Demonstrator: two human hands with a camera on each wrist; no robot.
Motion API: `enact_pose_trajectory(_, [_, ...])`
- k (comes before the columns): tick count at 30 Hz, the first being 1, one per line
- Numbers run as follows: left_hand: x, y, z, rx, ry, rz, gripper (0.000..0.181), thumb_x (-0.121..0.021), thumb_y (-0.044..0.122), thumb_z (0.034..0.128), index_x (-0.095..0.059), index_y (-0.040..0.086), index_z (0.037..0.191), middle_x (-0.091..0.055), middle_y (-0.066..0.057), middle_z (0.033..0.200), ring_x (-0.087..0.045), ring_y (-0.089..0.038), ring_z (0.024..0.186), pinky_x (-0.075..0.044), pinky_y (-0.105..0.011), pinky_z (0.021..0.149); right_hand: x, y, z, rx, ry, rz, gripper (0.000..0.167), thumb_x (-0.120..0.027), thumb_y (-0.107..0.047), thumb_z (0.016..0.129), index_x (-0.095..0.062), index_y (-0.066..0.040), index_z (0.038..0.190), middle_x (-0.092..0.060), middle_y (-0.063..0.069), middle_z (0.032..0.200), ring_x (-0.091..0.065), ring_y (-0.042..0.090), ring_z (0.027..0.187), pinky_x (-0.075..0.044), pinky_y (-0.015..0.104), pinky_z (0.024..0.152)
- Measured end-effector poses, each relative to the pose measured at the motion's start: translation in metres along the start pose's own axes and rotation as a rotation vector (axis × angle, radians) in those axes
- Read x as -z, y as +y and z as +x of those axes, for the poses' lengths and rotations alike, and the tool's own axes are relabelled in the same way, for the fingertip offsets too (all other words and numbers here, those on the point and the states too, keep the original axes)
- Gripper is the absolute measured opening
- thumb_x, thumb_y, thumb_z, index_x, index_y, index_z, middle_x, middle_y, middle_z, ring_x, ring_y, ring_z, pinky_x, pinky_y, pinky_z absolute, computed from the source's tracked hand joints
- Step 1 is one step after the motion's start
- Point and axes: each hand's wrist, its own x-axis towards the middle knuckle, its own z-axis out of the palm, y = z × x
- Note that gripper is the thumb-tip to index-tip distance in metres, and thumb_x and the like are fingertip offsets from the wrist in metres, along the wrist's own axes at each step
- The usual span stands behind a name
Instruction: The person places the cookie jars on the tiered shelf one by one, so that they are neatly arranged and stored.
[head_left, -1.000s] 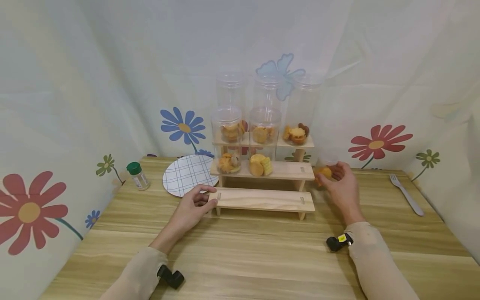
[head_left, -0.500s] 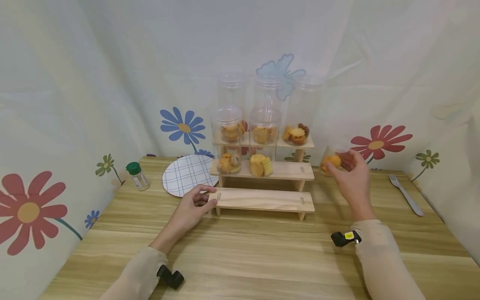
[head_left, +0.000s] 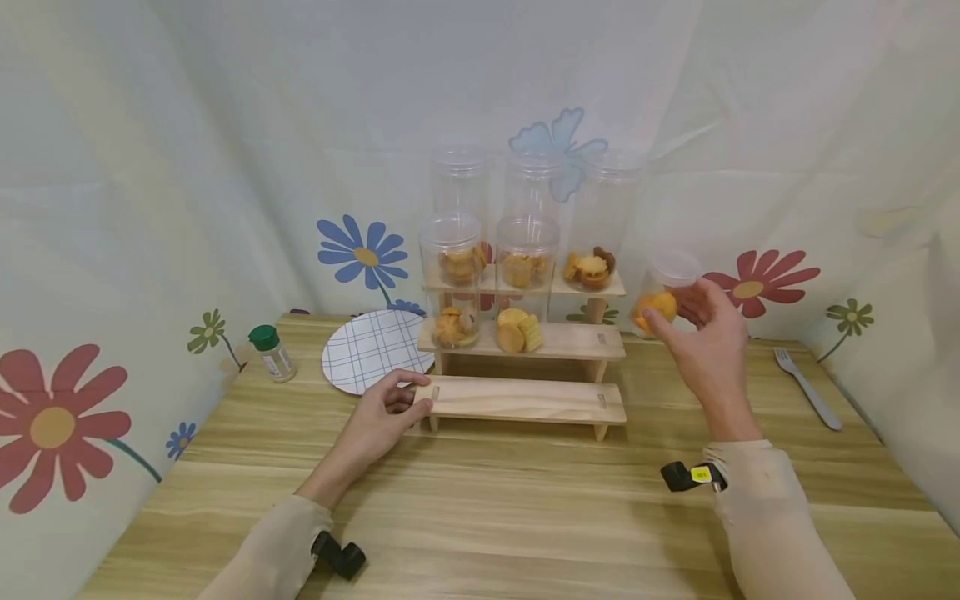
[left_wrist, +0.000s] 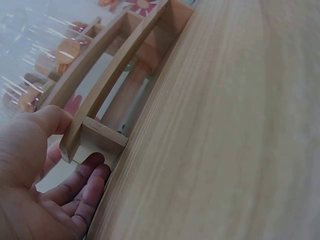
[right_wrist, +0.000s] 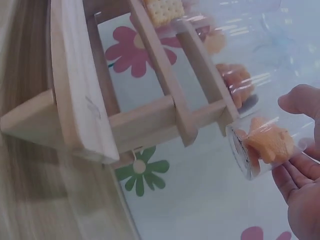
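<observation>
A three-step wooden display rack [head_left: 525, 398] stands on the table. Its lowest step bears nothing. My left hand [head_left: 382, 414] grips that step's left end, with fingertips [left_wrist: 95, 162] at the underside. To the right of the rack, my right hand [head_left: 708, 354] holds a small clear jar [right_wrist: 250, 145] above the table, thumb on one side and fingers on the other. Orange-yellow snacks [head_left: 655, 310] lie inside it. On the middle step are two clear jars with biscuits [head_left: 519, 331], left and centre. Three taller jars with snacks [head_left: 590, 268] fill the top step.
Left of the rack lies a white plate with a blue grid pattern [head_left: 371, 354]. A green-capped shaker [head_left: 272, 352] stands farther left. At the right of the table is a grey fork [head_left: 808, 389]. A flowered curtain [head_left: 225, 167] hangs close behind.
My right hand has lifted the small jar from beside the rack, first moving right and upward, then rising higher. My left hand has stayed on the lowest step.
</observation>
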Motion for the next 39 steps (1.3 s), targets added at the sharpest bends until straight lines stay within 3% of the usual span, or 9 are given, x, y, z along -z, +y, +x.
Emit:
enact_pose_trajectory(10, [0.000, -0.001, 0.001, -0.012, -0.001, 0.000, 0.036, -0.081, 0.024, 0.1055, -0.070, 0.014, 0.139, -0.077, -0.011, 0.109, -0.066, -0.021, 0.094, -0.051, -0.027, 0.075, -0.009, -0.016, -0.004, 0.096, -0.048, 0.063, 0.050, -0.091, -0.014, 0.095, -0.069, -0.003, 0.138, -0.076, 0.016, 0.129, -0.070, 0.006, 0.114, -0.052, 0.018, 0.104])
enact_pose_trajectory(20, [0.002, -0.002, 0.000, -0.009, -0.001, 0.006, 0.035, -0.081, 0.026, 0.1052, -0.071, 0.016, 0.137, -0.078, -0.012, 0.110, -0.069, -0.023, 0.097, -0.053, -0.028, 0.080, -0.031, -0.017, -0.009, 0.092, -0.133, 0.094, 0.053, -0.093, -0.014, 0.094, -0.067, 0.000, 0.139, -0.077, 0.015, 0.130, -0.071, 0.012, 0.117, -0.054, 0.017, 0.101])
enact_pose_trajectory(23, [0.001, -0.002, 0.001, -0.017, -0.004, 0.008, 0.035, -0.081, 0.025, 0.1054, -0.071, 0.015, 0.137, -0.078, -0.013, 0.109, -0.070, -0.023, 0.098, -0.054, -0.028, 0.081, -0.037, -0.016, -0.010, 0.086, -0.154, 0.095, 0.056, -0.093, -0.014, 0.094, -0.066, -0.001, 0.142, -0.076, 0.016, 0.133, -0.072, 0.020, 0.122, -0.056, 0.021, 0.104])
enact_pose_trajectory(30, [-0.002, -0.001, 0.002, -0.022, -0.008, 0.017, 0.033, -0.081, 0.026, 0.1053, -0.071, 0.016, 0.136, -0.078, -0.011, 0.110, -0.069, -0.022, 0.102, -0.054, -0.028, 0.090, -0.046, -0.011, -0.012, 0.033, -0.191, 0.053, 0.063, -0.093, -0.019, 0.095, -0.063, 0.000, 0.147, -0.073, 0.017, 0.141, -0.071, 0.031, 0.130, -0.055, 0.046, 0.113])
enact_pose_trajectory(39, [0.001, -0.001, -0.001, -0.020, 0.005, 0.012, 0.034, -0.081, 0.027, 0.1053, -0.072, 0.016, 0.136, -0.078, -0.012, 0.109, -0.068, -0.023, 0.099, -0.053, -0.028, 0.084, -0.052, -0.016, -0.008, -0.024, -0.222, 0.031, 0.061, -0.093, -0.022, 0.095, -0.061, 0.004, 0.141, -0.071, 0.021, 0.139, -0.069, 0.034, 0.132, -0.054, 0.049, 0.113])
